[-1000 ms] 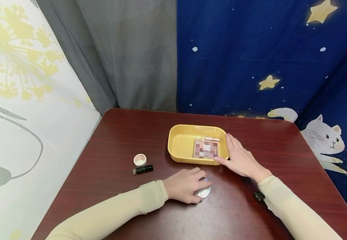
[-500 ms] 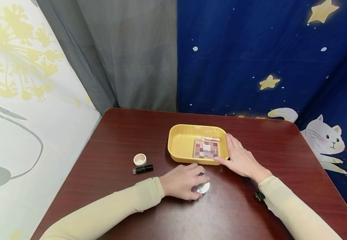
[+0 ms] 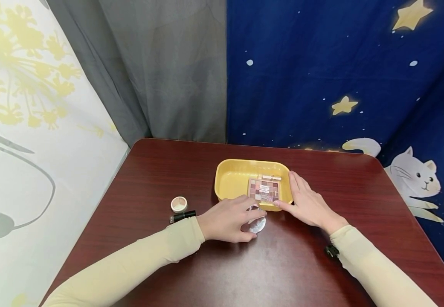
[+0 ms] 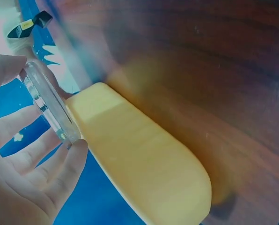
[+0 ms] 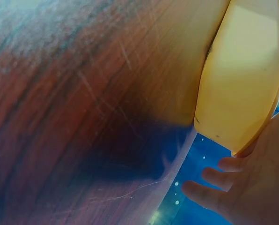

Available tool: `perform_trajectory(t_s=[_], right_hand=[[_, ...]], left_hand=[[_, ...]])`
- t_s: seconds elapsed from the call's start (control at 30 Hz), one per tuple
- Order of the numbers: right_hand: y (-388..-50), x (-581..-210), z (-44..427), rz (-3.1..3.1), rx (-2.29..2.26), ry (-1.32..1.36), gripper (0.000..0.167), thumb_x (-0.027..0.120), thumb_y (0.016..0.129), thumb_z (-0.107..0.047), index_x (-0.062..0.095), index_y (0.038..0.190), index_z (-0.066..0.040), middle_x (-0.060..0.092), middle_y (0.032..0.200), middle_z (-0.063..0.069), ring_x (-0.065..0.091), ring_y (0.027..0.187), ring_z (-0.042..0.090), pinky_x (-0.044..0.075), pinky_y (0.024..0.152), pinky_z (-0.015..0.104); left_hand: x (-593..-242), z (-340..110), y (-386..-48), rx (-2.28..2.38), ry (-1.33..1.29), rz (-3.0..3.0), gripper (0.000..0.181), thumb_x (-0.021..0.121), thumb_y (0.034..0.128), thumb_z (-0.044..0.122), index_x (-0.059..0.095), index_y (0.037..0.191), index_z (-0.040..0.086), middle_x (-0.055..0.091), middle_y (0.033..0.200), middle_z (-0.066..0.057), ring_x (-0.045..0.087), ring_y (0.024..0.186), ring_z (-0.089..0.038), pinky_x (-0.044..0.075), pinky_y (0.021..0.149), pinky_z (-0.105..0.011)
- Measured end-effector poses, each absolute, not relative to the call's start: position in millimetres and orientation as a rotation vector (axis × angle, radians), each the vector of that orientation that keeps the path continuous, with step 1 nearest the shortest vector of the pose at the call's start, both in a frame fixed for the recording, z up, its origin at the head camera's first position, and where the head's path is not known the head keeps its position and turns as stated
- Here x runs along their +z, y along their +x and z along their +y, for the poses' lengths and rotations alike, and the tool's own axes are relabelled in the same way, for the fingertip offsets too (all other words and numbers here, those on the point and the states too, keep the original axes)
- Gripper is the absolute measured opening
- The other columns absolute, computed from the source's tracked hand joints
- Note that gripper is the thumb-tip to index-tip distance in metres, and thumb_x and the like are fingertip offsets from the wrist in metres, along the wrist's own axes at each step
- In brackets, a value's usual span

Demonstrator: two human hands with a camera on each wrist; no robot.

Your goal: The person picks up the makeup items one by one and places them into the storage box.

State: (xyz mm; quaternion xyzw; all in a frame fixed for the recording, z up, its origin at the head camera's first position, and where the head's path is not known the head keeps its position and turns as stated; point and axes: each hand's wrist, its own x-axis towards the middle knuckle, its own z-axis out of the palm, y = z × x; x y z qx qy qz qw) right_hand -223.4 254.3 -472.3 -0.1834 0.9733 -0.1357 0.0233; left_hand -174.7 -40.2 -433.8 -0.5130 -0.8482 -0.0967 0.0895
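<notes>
My left hand [image 3: 227,219] pinches a round, clear, silvery compact [image 3: 258,224] between thumb and fingertips. In the left wrist view the compact [image 4: 50,103] is a thin see-through disc held on edge, off the table, beside the tray's outer wall [image 4: 144,150]. My right hand [image 3: 310,202] rests against the right end of the yellow plastic tray [image 3: 232,183], its thumb at the near rim and its fingers straight along the side. Inside the tray lie an eyeshadow palette [image 3: 264,190] and a slim pinkish tube [image 3: 271,177].
Left of the tray, a small round pan [image 3: 178,204] with pale segments lies on the dark red table [image 3: 160,170]. A black lipstick-like tube [image 3: 183,215] is beside it, partly covered by the left sleeve [image 3: 185,236]. Curtains hang behind the table.
My left hand has moved away from me with the compact, up to the tray's near wall. Its sleeve now overlaps the black tube. The right hand and the tray have stayed put.
</notes>
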Motion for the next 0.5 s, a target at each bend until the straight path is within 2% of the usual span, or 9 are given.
perform_trajectory(t_s=[0.3, 0.5], right_hand=[[-223.5, -472.0, 254.3, 3.011, -0.425, -0.567, 0.115, 0.050, 0.089, -0.077, -0.005, 0.161, -0.006, 0.006, 0.167, 0.017, 0.016, 0.150, 0.037, 0.040, 0.099, 0.068], [-223.3, -471.5, 254.3, 3.015, -0.431, -0.575, 0.114, 0.051, 0.089, -0.075, -0.003, 0.161, -0.005, 0.007, 0.167, 0.018, 0.017, 0.150, 0.038, 0.040, 0.099, 0.066]], left_hand=[[-424.3, -46.2, -184.2, -0.296, -1.472, -2.549, 0.049, 0.071, 0.0850, 0.047, 0.064, 0.129, 0.026, 0.055, 0.112, 0.004, 0.049, 0.091, -0.010, 0.045, 0.060, -0.024], [-419.6, -51.1, -192.2, -0.310, -1.382, -2.573, 0.051, 0.072, 0.0837, 0.046, 0.065, 0.130, 0.025, 0.059, 0.120, 0.003, 0.054, 0.099, -0.012, 0.050, 0.064, -0.027]])
